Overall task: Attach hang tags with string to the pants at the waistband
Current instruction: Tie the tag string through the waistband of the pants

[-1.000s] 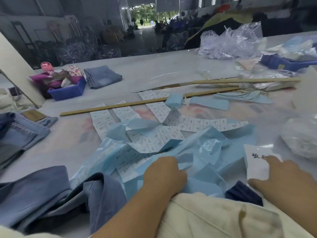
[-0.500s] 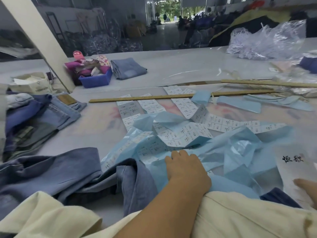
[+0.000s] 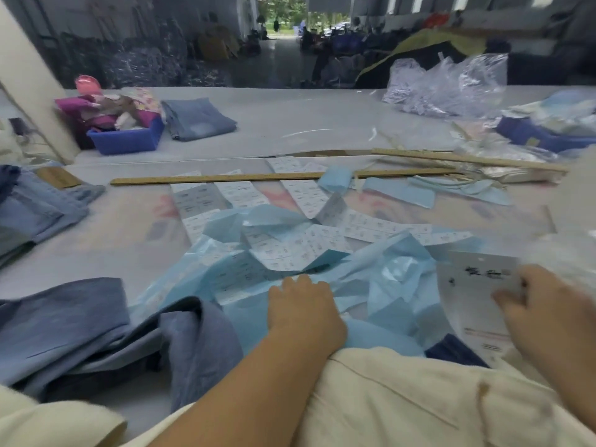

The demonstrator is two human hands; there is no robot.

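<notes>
Grey and smooth, the long worktable [image 3: 290, 124] ran back toward a dim hall stacked with bundled cloth. At the near edge lay cream pants [image 3: 403, 398], a soft, matte fabric, with the left hand [image 3: 303, 312] resting at their upper edge, knuckles up and fingers bent down into crumpled pale blue backing paper [image 3: 393, 279]; whether those fingers gripped anything could not be told. To the right, the right hand [image 3: 548, 314], blurred, held a white hang tag [image 3: 477, 285], a stiff, flat card with dark printed characters, its thumb on the card's face. The tag lay just beside the pants, beyond their right edge, with the paper between it and the left hand. Strips of white printed labels [image 3: 322, 243] zigzagged across the blue paper. A long wooden ruler [image 3: 225, 178] lay across their far ends. Blue denim pants [image 3: 80, 327] lay rumpled at the left, touching the cream pair. Farther back, a blue plastic bin [image 3: 129, 140] held pink and floral scraps, with folded jeans [image 3: 200, 119] just beside it. A clear plastic bag [image 3: 451, 85], crinkled and glossy, sat at the far right.
</notes>
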